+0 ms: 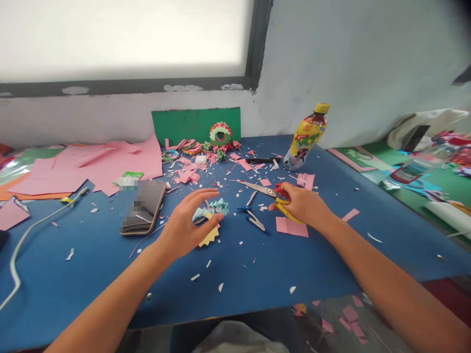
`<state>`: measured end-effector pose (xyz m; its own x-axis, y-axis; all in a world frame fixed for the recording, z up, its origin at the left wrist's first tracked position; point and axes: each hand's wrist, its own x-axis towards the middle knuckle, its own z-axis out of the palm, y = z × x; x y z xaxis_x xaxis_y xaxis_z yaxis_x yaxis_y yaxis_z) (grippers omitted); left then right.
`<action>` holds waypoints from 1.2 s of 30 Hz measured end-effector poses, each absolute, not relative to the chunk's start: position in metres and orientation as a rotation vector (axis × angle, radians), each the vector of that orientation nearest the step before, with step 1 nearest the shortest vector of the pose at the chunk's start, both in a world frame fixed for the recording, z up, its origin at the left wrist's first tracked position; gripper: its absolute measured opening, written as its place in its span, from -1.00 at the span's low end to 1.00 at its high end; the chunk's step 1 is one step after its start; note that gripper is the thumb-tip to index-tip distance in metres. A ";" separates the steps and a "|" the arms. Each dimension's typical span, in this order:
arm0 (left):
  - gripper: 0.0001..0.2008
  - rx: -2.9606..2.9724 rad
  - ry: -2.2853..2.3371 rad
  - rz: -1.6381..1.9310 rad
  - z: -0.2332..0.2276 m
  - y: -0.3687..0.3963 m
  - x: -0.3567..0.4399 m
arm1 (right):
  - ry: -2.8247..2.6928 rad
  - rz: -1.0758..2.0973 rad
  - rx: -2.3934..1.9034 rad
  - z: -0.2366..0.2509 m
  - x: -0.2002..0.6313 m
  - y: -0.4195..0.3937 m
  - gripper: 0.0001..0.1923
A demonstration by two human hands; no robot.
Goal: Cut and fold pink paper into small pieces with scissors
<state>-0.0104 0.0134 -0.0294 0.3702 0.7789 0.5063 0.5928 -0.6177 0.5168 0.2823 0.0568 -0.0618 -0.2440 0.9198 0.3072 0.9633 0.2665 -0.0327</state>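
My left hand [186,223] rests on the blue table [91,274] with its fingers curled over a folded paper piece [211,212], teal on top with a yellow zigzag edge below. My right hand [300,203] grips the red and yellow handles of a pair of scissors [263,189], whose blades point left and lie low over the table. Under that wrist lies a pink paper rectangle [292,226]. A second, smaller pair of scissors or tweezers [253,218] lies between my hands.
A phone [143,213] lies left of my left hand, a white cable [25,240] further left. Pink sheets [91,166] cover the back left. A drink bottle [305,137] stands back right. Folded paper ornaments [220,133] and scraps lie before a green board [184,125].
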 end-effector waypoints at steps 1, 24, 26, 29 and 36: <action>-0.70 2.377 1.248 1.094 -0.027 0.016 -0.013 | -2.282 -0.210 -1.779 -0.062 0.283 0.057 -0.57; -0.64 2.968 0.926 -0.109 -0.017 0.013 -0.047 | -2.313 0.082 -1.959 -0.064 0.278 0.059 -0.51; -0.70 2.968 0.948 0.042 -0.008 0.025 -0.045 | -2.304 0.087 -1.956 -0.064 0.278 0.060 -0.53; -0.78 2.871 1.130 0.432 0.010 0.051 -0.044 | -2.282 0.096 -1.956 -0.065 0.280 0.061 -0.52; -0.59 2.080 1.377 1.052 0.043 0.124 -0.037 | -2.274 0.128 -1.928 -0.064 0.283 0.063 -0.51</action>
